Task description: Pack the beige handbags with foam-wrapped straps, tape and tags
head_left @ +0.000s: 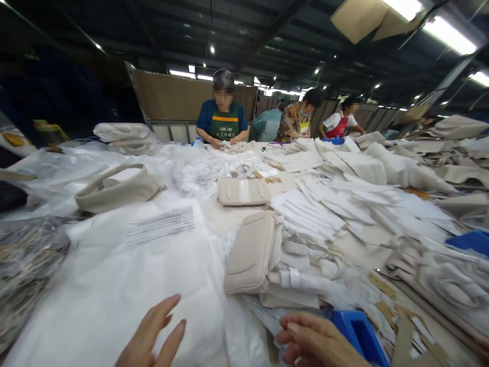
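My left hand (155, 334) is over a stack of white plastic bags (126, 285) with printed text near the far edge. Its thumb and fingers are spread, and nothing is between them. To the right, my right hand (309, 339) has loosely bent fingers with small gaps, and no held thing shows there. It is nearest to a blue tape dispenser (357, 331), which it partly hides. Just beyond the hands lies a beige handbag (250, 250), tilted on its side, with wrapped straps and white padding to its right. Neither hand touches the handbag.
A second beige bag (244, 191) lies farther back. A beige bag piece (118, 188) rests on plastic at left. White padding sheets (305, 214) spread across the right. Cardboard scraps (405, 326) lie at lower right. Across the table a person in a green apron (225, 125) works.
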`<state>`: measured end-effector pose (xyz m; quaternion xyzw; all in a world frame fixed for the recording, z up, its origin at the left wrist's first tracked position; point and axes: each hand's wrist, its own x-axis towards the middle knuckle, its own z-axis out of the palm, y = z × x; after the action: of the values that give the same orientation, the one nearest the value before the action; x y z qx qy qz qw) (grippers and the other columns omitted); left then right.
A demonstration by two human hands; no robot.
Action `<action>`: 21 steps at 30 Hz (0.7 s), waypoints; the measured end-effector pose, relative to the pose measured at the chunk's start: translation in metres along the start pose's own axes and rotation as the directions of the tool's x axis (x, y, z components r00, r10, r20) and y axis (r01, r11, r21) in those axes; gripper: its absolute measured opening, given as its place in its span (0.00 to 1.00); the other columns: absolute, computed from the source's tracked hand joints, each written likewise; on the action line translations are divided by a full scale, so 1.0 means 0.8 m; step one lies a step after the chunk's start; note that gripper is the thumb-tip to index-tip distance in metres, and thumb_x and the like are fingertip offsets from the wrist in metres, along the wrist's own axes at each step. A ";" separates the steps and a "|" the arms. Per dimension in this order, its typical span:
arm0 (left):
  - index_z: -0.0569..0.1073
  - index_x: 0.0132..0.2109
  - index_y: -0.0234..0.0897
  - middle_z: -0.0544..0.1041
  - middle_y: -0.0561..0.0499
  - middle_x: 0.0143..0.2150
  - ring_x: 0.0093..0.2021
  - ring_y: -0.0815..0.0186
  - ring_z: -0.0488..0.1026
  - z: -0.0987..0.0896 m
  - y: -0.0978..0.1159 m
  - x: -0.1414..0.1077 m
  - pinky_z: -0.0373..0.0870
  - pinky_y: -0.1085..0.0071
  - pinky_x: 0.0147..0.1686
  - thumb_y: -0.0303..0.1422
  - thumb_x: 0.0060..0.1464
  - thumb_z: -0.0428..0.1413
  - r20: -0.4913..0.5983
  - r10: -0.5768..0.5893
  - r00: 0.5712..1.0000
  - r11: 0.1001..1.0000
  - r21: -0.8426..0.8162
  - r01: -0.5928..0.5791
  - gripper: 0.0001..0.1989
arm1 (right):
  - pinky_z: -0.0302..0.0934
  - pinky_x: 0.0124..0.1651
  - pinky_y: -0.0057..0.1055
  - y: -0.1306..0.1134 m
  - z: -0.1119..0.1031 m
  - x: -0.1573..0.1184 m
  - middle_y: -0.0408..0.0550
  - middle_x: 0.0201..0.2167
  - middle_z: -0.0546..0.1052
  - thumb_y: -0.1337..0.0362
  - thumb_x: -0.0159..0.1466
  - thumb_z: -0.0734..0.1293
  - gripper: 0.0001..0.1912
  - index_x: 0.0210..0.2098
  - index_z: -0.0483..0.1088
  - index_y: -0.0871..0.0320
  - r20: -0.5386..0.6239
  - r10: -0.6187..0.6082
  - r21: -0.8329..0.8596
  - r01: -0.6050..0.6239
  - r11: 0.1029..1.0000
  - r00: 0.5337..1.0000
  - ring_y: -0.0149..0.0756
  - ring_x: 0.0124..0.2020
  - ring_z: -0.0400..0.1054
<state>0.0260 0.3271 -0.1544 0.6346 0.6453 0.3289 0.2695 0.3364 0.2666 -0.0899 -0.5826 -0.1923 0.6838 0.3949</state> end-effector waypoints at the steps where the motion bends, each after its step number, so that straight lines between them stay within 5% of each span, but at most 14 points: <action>1: 0.68 0.52 0.45 0.72 0.49 0.54 0.48 0.53 0.73 0.020 0.032 0.020 0.73 0.61 0.42 0.49 0.50 0.48 0.101 -0.100 0.990 0.989 -0.098 0.110 0.25 | 0.62 0.26 0.23 0.014 0.002 0.008 0.46 0.26 0.78 0.54 0.45 0.76 0.20 0.30 0.72 0.60 -0.009 0.073 0.152 -0.071 0.986 0.997 0.30 0.24 0.72; 4: 0.69 0.50 0.33 0.76 0.42 0.48 0.49 0.56 0.72 0.078 0.119 0.085 0.69 0.63 0.45 0.45 0.52 0.44 0.331 -0.184 0.926 0.972 -0.080 0.222 0.25 | 0.66 0.33 0.26 0.044 -0.004 0.034 0.51 0.25 0.79 0.61 0.41 0.79 0.16 0.24 0.72 0.61 0.012 0.188 0.485 -0.170 0.858 0.982 0.35 0.27 0.74; 8: 0.71 0.43 0.31 0.75 0.39 0.46 0.49 0.55 0.70 0.134 0.172 0.153 0.64 0.62 0.47 0.40 0.54 0.47 0.348 -0.191 0.918 0.982 0.054 0.183 0.18 | 0.68 0.36 0.28 0.061 -0.016 0.061 0.51 0.26 0.80 0.63 0.36 0.80 0.17 0.22 0.73 0.61 0.054 0.172 0.718 -0.158 0.678 0.984 0.36 0.30 0.75; 11: 0.71 0.39 0.31 0.75 0.41 0.43 0.46 0.58 0.71 0.161 0.178 0.183 0.65 0.61 0.45 0.43 0.57 0.48 0.355 -0.232 0.906 0.971 0.141 0.194 0.18 | 0.68 0.33 0.28 0.064 -0.012 0.078 0.48 0.23 0.79 0.61 0.36 0.80 0.18 0.22 0.73 0.61 -0.013 0.160 0.785 -0.089 0.613 0.987 0.35 0.27 0.74; 15: 0.72 0.38 0.31 0.75 0.44 0.42 0.45 0.61 0.72 0.189 0.173 0.212 0.65 0.59 0.46 0.48 0.58 0.47 0.327 -0.337 0.883 0.937 0.213 0.278 0.22 | 0.66 0.28 0.26 0.061 0.007 0.097 0.42 0.20 0.78 0.61 0.33 0.80 0.21 0.23 0.70 0.58 -0.251 0.156 0.805 0.116 0.582 0.955 0.32 0.22 0.72; 21: 0.72 0.38 0.32 0.76 0.46 0.40 0.43 0.61 0.73 0.211 0.163 0.228 0.65 0.58 0.47 0.49 0.57 0.47 0.277 -0.438 0.855 0.899 0.145 0.413 0.23 | 0.62 0.26 0.28 0.057 0.013 0.106 0.40 0.22 0.78 0.53 0.38 0.76 0.20 0.25 0.70 0.56 -0.579 -0.030 0.451 0.350 0.821 0.815 0.37 0.26 0.71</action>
<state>0.2296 0.5203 -0.1495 0.5293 0.7332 0.1339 0.4054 0.3113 0.3053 -0.1747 -0.5949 0.0685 0.4688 0.6493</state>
